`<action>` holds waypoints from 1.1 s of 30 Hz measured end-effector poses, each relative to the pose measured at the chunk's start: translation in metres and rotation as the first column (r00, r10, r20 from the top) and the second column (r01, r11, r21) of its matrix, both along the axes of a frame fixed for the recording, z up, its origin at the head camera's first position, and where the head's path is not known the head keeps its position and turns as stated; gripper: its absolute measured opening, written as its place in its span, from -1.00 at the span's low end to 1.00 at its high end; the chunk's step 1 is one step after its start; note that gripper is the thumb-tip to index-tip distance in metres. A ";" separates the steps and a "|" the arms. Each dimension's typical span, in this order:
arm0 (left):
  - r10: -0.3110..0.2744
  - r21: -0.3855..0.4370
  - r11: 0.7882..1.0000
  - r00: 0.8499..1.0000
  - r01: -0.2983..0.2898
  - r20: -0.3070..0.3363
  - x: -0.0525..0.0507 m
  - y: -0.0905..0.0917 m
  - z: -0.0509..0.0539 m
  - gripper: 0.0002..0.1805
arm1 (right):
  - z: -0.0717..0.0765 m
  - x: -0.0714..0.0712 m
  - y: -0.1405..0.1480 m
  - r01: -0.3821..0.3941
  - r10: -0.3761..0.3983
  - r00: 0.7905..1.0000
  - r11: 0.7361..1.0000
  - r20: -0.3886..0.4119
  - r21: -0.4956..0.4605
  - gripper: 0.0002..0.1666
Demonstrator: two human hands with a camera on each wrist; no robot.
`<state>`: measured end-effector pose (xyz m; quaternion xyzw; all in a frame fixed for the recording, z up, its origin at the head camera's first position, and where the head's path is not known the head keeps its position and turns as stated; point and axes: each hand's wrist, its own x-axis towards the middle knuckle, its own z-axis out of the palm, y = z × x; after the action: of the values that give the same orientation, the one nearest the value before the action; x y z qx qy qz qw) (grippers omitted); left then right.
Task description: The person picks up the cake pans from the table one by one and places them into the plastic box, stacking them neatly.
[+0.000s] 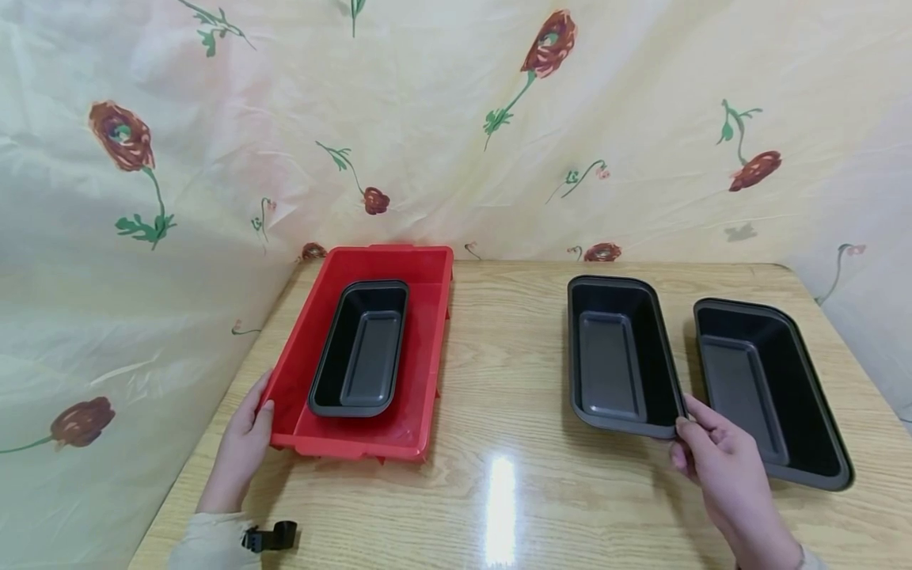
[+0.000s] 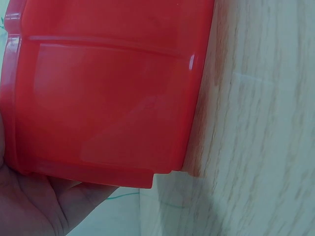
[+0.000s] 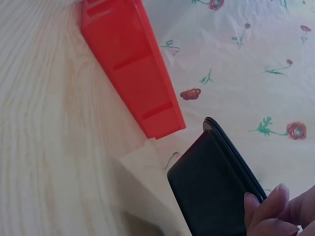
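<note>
A red plastic tray (image 1: 351,449) stands at the left of the table. My left hand (image 1: 242,443) grips its near left corner by the rim, the thumb on the edge; in the left wrist view the fingers lie against the tray's outside wall. Inside the tray lies a black loaf pan (image 1: 372,356). My right hand (image 1: 723,467) pinches the near right corner of a second black loaf pan (image 1: 609,360), which is raised off the table in the right wrist view. A third, larger-looking black loaf pan (image 1: 773,396) sits just right of it, partly hidden by my right hand.
The wooden table (image 1: 509,356) runs back to a flower-patterned cloth (image 1: 427,103) that hangs behind and at both sides. A black strap (image 1: 271,536) is on the left wrist. Bare wood separates the tray from the pans on the right.
</note>
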<state>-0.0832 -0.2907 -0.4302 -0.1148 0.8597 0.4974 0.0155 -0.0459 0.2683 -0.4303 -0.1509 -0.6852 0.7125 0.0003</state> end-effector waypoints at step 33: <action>-0.001 0.003 1.000 1.000 0.001 0.000 0.000 -0.001 0.000 -0.40 | 0.039 -0.016 -0.031 -0.099 0.092 0.988 0.994 -0.122 -0.047 -0.29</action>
<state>-0.0835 -0.2914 -0.4299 -0.1146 0.8590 0.4987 0.0159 -0.0617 0.2370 -0.3916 -0.0749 -0.6714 0.7373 0.0032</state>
